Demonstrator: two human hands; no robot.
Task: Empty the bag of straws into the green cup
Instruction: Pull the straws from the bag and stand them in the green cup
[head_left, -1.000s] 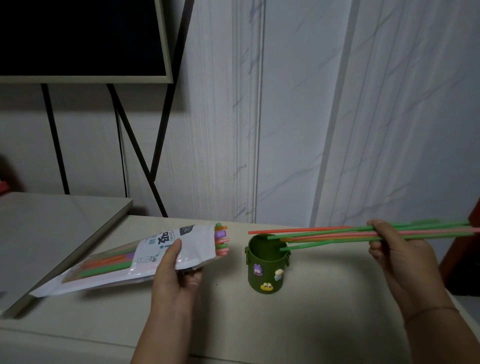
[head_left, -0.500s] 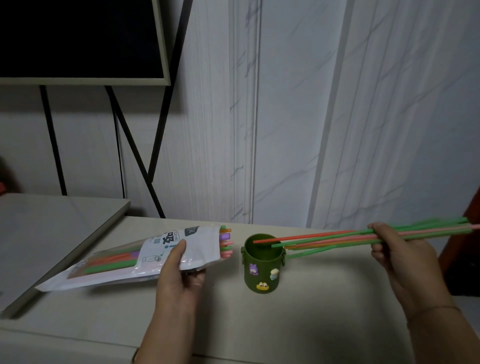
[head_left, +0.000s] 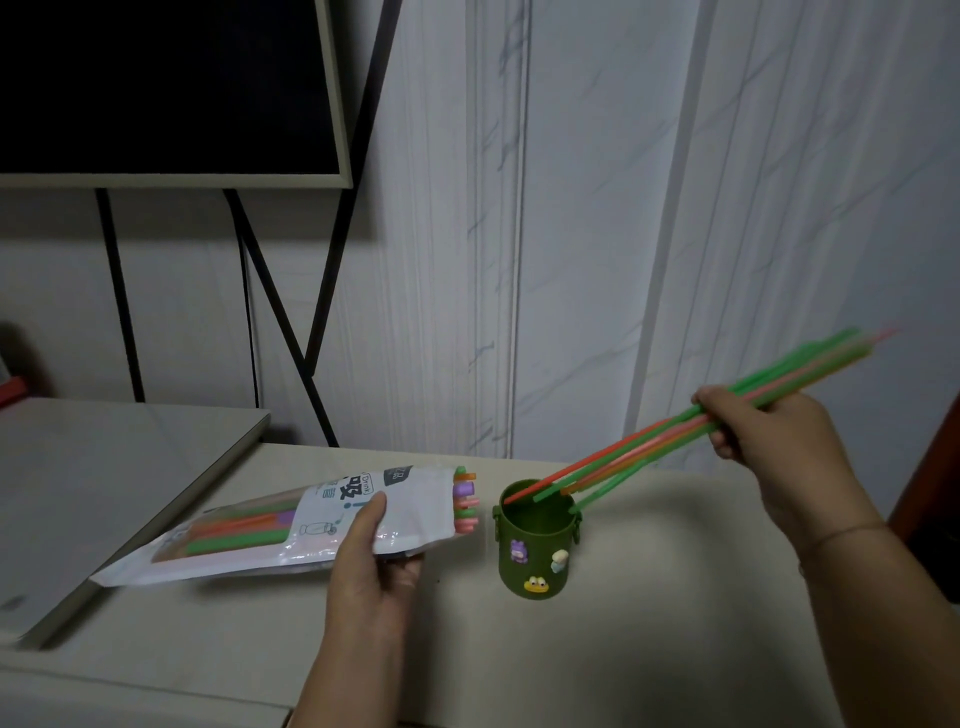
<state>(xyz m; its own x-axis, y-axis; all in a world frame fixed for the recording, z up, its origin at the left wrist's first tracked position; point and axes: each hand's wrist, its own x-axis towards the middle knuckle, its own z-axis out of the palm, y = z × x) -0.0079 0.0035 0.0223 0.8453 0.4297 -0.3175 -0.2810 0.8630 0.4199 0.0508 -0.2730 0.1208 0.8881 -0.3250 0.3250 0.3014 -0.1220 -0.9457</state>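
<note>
Head view: right hand (head_left: 769, 447) grip closed on thin straws (head_left: 649, 449), tips dipping into green cup (head_left: 537, 540) lower centre. Left hand (head_left: 371, 561) clamps bag (head_left: 311, 525) on bench (head_left: 675, 623), thick straws (head_left: 464, 500) inside, so roughly halfway.

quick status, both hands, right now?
Left hand: closed on the bag of straws, near its open end.
Right hand: closed on a bundle of straws, lower tips at the green cup mouth.
</note>
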